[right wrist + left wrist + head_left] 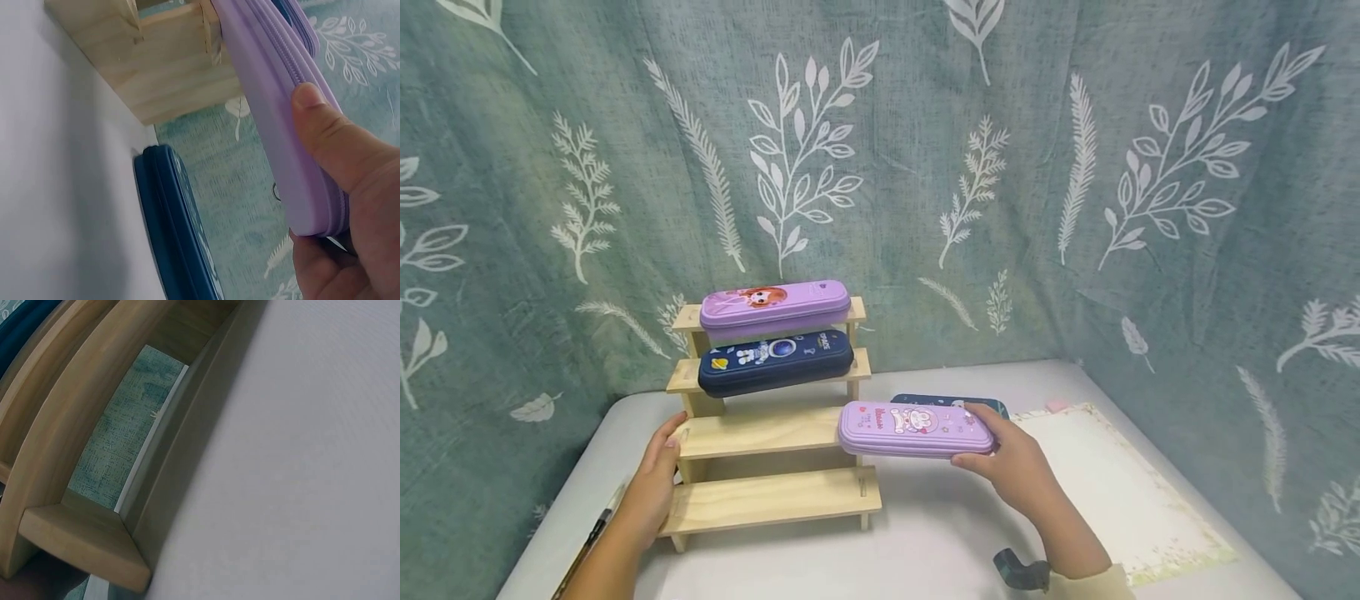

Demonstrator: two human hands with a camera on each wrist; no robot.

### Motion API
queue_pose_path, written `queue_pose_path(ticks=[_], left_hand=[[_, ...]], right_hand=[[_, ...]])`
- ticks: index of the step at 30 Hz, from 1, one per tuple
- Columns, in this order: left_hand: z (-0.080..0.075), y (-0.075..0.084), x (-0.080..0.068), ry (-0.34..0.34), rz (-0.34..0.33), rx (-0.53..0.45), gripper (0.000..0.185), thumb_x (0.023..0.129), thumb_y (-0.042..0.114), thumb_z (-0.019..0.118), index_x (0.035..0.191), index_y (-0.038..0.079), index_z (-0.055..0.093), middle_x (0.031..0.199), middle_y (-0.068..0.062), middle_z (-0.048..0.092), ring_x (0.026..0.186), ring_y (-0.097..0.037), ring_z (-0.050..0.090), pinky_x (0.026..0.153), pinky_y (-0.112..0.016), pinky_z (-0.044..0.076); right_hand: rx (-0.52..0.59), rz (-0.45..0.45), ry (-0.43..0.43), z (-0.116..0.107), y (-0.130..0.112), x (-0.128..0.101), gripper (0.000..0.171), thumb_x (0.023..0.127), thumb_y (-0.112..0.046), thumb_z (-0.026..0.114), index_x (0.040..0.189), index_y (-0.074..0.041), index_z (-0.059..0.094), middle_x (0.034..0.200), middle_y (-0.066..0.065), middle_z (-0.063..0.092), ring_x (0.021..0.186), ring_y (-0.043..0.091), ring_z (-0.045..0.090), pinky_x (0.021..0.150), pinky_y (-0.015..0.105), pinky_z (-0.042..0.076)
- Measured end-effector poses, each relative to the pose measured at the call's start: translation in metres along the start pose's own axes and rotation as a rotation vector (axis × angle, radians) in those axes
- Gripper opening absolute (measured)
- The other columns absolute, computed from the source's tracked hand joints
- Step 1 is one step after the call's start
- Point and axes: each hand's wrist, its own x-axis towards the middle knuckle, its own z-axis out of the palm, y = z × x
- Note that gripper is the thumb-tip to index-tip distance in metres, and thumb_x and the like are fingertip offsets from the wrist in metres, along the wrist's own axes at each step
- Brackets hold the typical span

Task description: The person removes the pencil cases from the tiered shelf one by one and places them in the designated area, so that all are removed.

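A stepped wooden rack (767, 500) stands on the white table (925, 542). Its top tier carries a purple pencil case (775, 307), and the tier below carries a navy one (775, 363). The two lower tiers are bare. My right hand (992, 450) grips the right end of a second purple pencil case (910, 429) and holds it level in the air, with its left end by the right end of the third tier. In the right wrist view my thumb (331, 131) lies on this case (269, 94). My left hand (658, 467) rests against the rack's left side.
A dark teal pencil case (951, 403) lies flat on the table behind the held one, seen also as the dark teal case (175, 231) in the right wrist view. A pale paper mat (1112, 483) covers the right side. A pen (591, 533) lies front left. A leaf-patterned cloth (925, 167) hangs behind.
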Motion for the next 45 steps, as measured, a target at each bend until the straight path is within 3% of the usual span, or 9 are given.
queue_pose_path(ticks=[11, 18, 27, 33, 45], left_hand=[[-0.008, 0.0, 0.002, -0.022, -0.009, 0.005, 0.059, 0.114, 0.046, 0.012, 0.17, 0.03, 0.004, 0.175, -0.021, 0.004, 0.16, -0.05, 0.002, 0.122, -0.075, 0.006], [-0.006, 0.002, 0.003, -0.025, -0.018, -0.014, 0.058, 0.115, 0.044, 0.012, 0.17, 0.03, 0.003, 0.175, -0.02, 0.003, 0.16, -0.049, 0.002, 0.122, -0.076, 0.006], [-0.002, 0.0, -0.001, -0.031, -0.001, -0.022, 0.059, 0.115, 0.043, 0.012, 0.17, 0.024, 0.004, 0.175, -0.021, 0.002, 0.16, -0.05, 0.001, 0.123, -0.075, 0.005], [0.0, 0.0, -0.001, -0.018, -0.013, -0.009, 0.061, 0.114, 0.049, 0.014, 0.17, 0.027, 0.006, 0.176, -0.018, 0.004, 0.16, -0.048, 0.002, 0.123, -0.075, 0.004], [-0.001, -0.002, 0.002, -0.013, -0.007, 0.001, 0.059, 0.114, 0.046, 0.013, 0.17, 0.029, 0.006, 0.176, -0.019, 0.004, 0.16, -0.048, 0.002, 0.122, -0.076, 0.004]], right_hand=[[0.015, 0.056, -0.001, -0.01, 0.02, 0.005, 0.091, 0.083, -0.057, 0.082, 0.159, -0.026, 0.045, 0.156, 0.021, 0.052, 0.142, 0.049, 0.048, 0.111, 0.067, 0.042], [0.017, 0.109, -0.005, -0.014, 0.041, 0.011, 0.096, 0.084, -0.06, 0.079, 0.162, -0.021, 0.039, 0.161, 0.022, 0.045, 0.147, 0.051, 0.04, 0.116, 0.07, 0.035], [-0.01, 0.131, -0.042, -0.001, 0.068, 0.018, 0.095, 0.082, -0.059, 0.082, 0.16, -0.02, 0.044, 0.158, 0.026, 0.046, 0.145, 0.055, 0.041, 0.114, 0.072, 0.036], [-0.009, 0.176, -0.067, 0.007, 0.079, 0.017, 0.094, 0.082, -0.056, 0.084, 0.159, -0.019, 0.045, 0.16, 0.026, 0.043, 0.147, 0.056, 0.037, 0.116, 0.073, 0.031], [-0.019, 0.15, -0.083, 0.015, 0.099, 0.015, 0.096, 0.079, -0.059, 0.084, 0.158, -0.02, 0.047, 0.158, 0.028, 0.046, 0.145, 0.056, 0.04, 0.117, 0.072, 0.03]])
